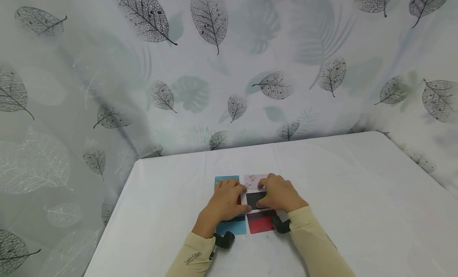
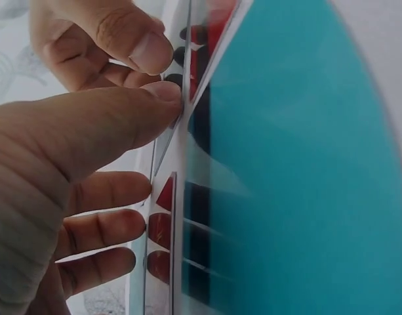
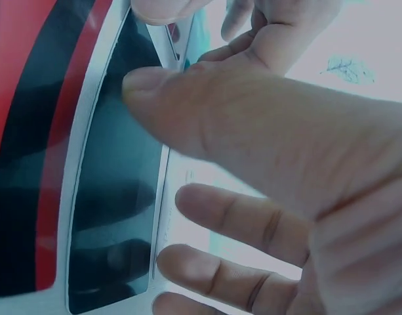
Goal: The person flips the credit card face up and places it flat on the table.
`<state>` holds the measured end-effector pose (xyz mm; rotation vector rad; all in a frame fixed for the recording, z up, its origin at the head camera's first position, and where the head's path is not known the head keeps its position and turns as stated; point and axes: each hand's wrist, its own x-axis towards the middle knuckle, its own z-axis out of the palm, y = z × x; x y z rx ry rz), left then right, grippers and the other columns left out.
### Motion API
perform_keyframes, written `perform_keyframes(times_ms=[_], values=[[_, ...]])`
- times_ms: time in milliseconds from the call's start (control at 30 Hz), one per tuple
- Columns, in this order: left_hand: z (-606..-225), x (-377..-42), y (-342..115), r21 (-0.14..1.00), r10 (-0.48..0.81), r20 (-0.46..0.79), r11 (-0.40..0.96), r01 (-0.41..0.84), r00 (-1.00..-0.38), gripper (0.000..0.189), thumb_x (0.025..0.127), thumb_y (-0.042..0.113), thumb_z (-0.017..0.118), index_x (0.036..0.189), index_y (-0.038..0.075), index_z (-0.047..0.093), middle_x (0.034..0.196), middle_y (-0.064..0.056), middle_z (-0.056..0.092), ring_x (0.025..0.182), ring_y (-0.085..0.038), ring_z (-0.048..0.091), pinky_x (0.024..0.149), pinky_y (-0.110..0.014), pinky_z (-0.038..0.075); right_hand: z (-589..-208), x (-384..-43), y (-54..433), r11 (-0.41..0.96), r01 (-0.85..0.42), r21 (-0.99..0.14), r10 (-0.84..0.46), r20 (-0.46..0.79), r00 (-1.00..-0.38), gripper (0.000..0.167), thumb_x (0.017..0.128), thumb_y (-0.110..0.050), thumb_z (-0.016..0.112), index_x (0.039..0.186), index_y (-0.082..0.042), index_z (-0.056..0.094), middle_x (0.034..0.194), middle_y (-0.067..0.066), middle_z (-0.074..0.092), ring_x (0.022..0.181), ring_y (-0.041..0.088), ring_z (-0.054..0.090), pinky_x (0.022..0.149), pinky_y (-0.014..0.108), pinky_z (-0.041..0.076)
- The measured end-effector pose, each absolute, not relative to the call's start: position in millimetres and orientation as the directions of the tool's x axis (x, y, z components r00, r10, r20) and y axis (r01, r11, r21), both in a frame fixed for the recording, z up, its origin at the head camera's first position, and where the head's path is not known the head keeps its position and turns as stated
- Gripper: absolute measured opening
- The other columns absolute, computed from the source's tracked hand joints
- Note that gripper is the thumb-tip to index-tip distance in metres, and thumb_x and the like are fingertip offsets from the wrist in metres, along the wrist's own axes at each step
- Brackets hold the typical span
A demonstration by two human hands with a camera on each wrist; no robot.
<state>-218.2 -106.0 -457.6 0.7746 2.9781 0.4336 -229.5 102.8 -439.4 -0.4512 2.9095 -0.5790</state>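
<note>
Several flat cards lie in two columns on the white table. My left hand [image 1: 226, 199] spreads over the left column, fingertips down at a red card [image 1: 239, 200] it mostly covers. The left thumb [image 2: 138, 111] reaches across to the edge of the dark card [image 1: 253, 199]. My right hand [image 1: 280, 194] arches over the right column, its thumb [image 3: 161, 88] on that dark card and its fingers by the pale pink patterned card [image 1: 251, 181]. Beneath the left hand, a blue card [image 1: 233, 228] with a dark stripe shows; beside it lies a red striped card [image 1: 260, 224].
Another blue card [image 1: 225, 177] sticks out above the left fingers. White cloth covers the table [image 1: 171, 197], whose back edge meets a leaf-printed curtain [image 1: 236, 70]. Black wrist devices [image 1: 224, 240] hang under both forearms close to the lower cards.
</note>
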Motion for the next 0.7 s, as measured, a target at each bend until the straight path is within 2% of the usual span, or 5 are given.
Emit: perform_keyframes(times_ms=[700], values=[[-456.0,-217.0,-102.3,0.295,0.498,0.049,0.821,0.489,-0.866,0.044,0.088,0.045,0.082,0.118,0.016,0.071,0.123,-0.004,0.061,0.123,-0.028,0.053,0.115,-0.054,0.035,-435.2,-226.9,110.2,0.925,-0.192,-0.328,-0.239,-0.111,-0.965,0.043,0.076,-0.036,0.091,0.105,-0.01,0.073,0.097,0.007,0.063,0.085,0.024,0.059,0.082,0.055,0.052]])
